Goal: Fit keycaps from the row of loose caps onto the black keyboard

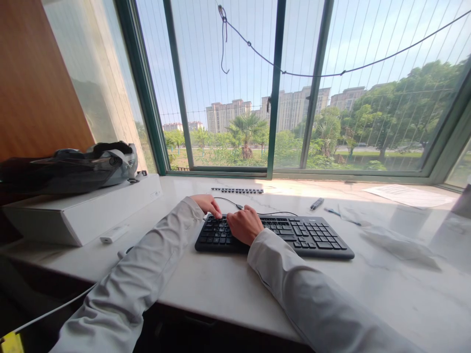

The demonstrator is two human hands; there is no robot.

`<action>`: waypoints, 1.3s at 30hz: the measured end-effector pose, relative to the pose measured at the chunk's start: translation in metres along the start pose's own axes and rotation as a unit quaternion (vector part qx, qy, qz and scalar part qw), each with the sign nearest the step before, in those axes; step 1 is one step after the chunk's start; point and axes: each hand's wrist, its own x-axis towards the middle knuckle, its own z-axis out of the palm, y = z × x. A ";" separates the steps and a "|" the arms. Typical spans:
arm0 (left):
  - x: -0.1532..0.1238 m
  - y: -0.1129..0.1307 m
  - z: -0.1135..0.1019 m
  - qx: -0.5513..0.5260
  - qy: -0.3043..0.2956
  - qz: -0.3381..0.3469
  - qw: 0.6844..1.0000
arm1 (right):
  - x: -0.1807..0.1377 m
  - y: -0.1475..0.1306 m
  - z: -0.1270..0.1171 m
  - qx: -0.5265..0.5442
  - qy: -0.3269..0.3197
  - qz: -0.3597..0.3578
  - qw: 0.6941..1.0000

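Observation:
A black keyboard [324, 239] with a number pad lies on the white marble-patterned surface in front of me. My left hand [206, 204] reaches to its upper left corner, fingers drawn together and pointing down at the top keys. Over the left-middle keys is my right hand [245, 225], its fingers curled inward and close to the left fingertips. Whatever either hand pinches is too small or hidden to make out. Behind the keyboard, a row of small black pieces [237, 190], like keycaps, lies near the window. A thin black cable [277, 213] with a plug runs just behind the keyboard.
To the left, a white box [110, 208] carries a dark headset-like device [91, 164]; a small white block [114, 234] lies beside it. At right are a small dark object [317, 203], a thin tool [332, 212], a clear plastic bag [399, 245] and paper [408, 195].

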 end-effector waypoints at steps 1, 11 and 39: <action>0.000 -0.001 0.000 0.003 0.000 -0.002 1.000 | 0.000 -0.001 -0.001 0.000 -0.002 0.000 1.000; 0.004 -0.006 -0.001 0.034 0.000 -0.013 0.999 | -0.004 -0.005 -0.008 0.015 -0.020 -0.032 0.999; 0.007 -0.005 0.002 0.036 -0.009 0.037 0.999 | -0.004 -0.004 -0.001 0.021 0.003 -0.032 0.999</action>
